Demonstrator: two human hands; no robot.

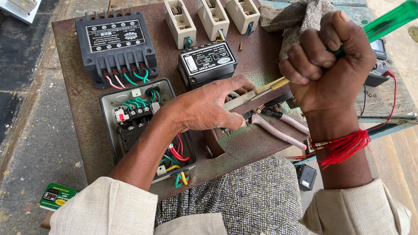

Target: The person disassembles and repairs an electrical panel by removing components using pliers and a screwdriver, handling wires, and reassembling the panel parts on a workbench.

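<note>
Two hands work at the middle of a rusty metal board (82,108) in the head view, the only one. The right hand (328,69) is closed in a full fist round the green handle of a screwdriver (389,20), whose shaft slants down and left to the spot under the left hand (208,106). The left hand lies palm down, fingers curled, pinching and steadying the shaft near its tip; what the tip bites on is hidden beneath those fingers. Pliers (280,129) with pale pink grips lie just beside, an open starter box (139,117) with coloured wires sits left of the wrist, and three cream fuse holders (211,14) stand behind. To do this well, I judge the shaft should stay in line with the screw, with pressure kept down so the tip does not slip toward the guiding fingers.
</note>
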